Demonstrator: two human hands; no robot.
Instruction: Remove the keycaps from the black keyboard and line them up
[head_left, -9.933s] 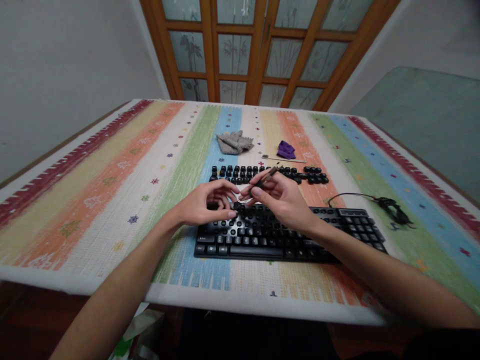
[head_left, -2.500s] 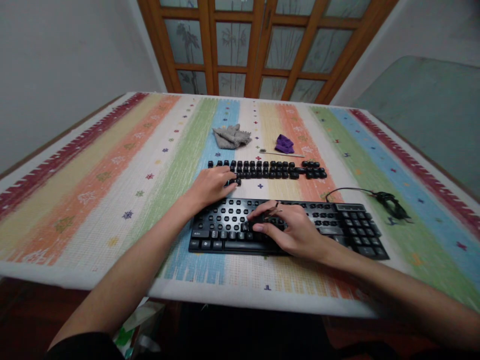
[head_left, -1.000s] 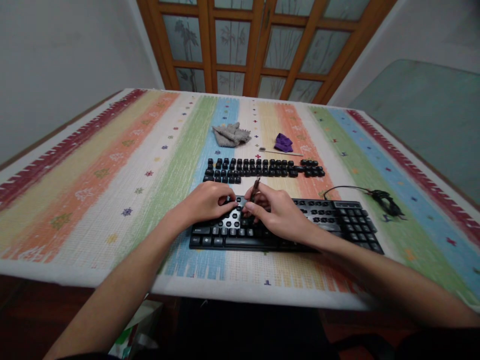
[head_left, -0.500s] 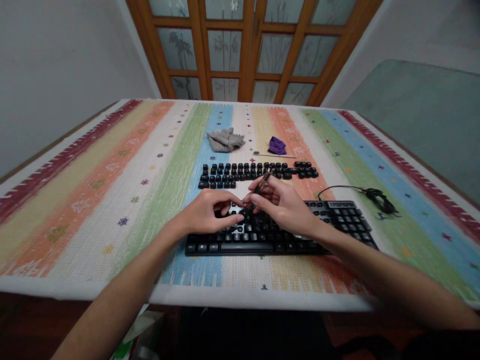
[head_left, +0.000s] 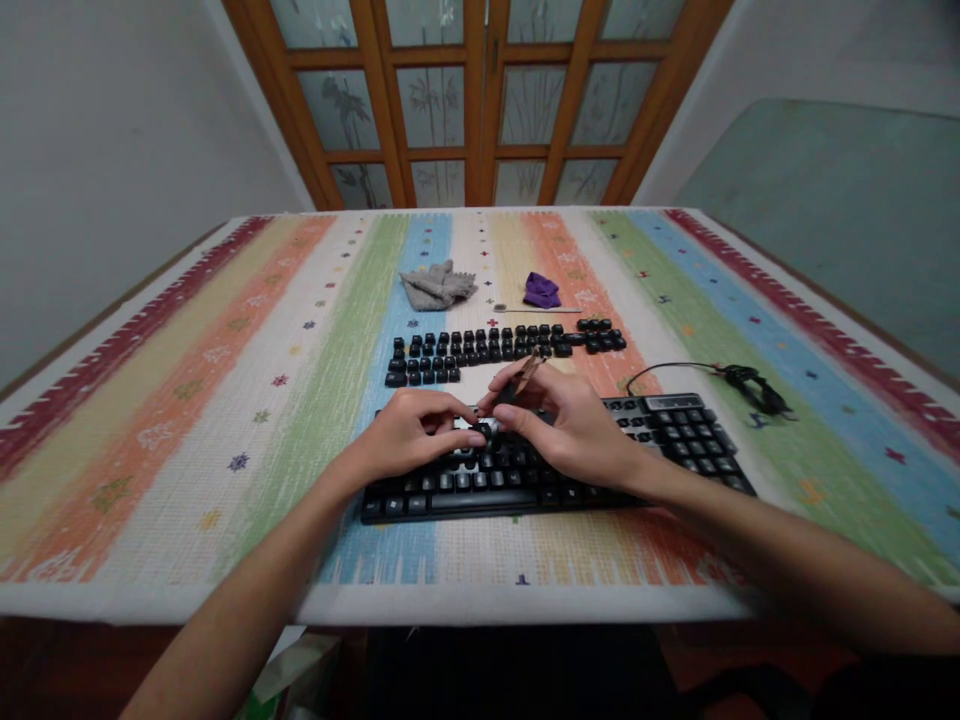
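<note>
A black keyboard (head_left: 480,500) lies in front of me, with several of its keys gone from the upper rows. Over its left-middle part, my left hand (head_left: 416,430) is closed, thumb and forefinger pinching a small black keycap (head_left: 484,428). My right hand (head_left: 570,415) is closed around a small dark tool (head_left: 517,380) with brownish, split-looking upper ends; its exact kind is unclear. The tool's lower end comes down by the pinched keycap, partly hidden by the fingers. Behind the keyboard, loose keycaps (head_left: 469,350) stand in rows.
Toward the back lie a crumpled grey cloth (head_left: 439,287), a purple cloth (head_left: 541,290) and a thin stick (head_left: 544,309) with a small head. The keyboard's coiled cable (head_left: 754,388) rests at the right on the striped tablecloth (head_left: 300,470). Wooden glass doors (head_left: 480,110) stand beyond.
The view has shifted slightly. Both hands stay together over the keyboard, and the tool in my right hand has tilted. The keycap between my left fingers shows more clearly now.
</note>
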